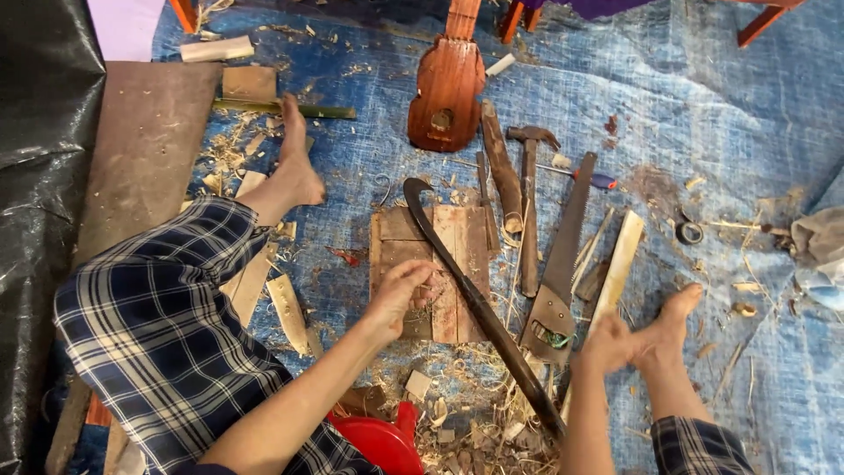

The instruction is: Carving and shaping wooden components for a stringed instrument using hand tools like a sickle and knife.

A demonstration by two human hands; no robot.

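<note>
Blue tarp [721, 114] lies open rightward — left hand [400, 290] touches board [448, 264]

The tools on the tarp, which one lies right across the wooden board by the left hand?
The long curved machete: its dark blade crosses the wooden board beside the left hand. The handsaw and hammer lie off it.
</note>
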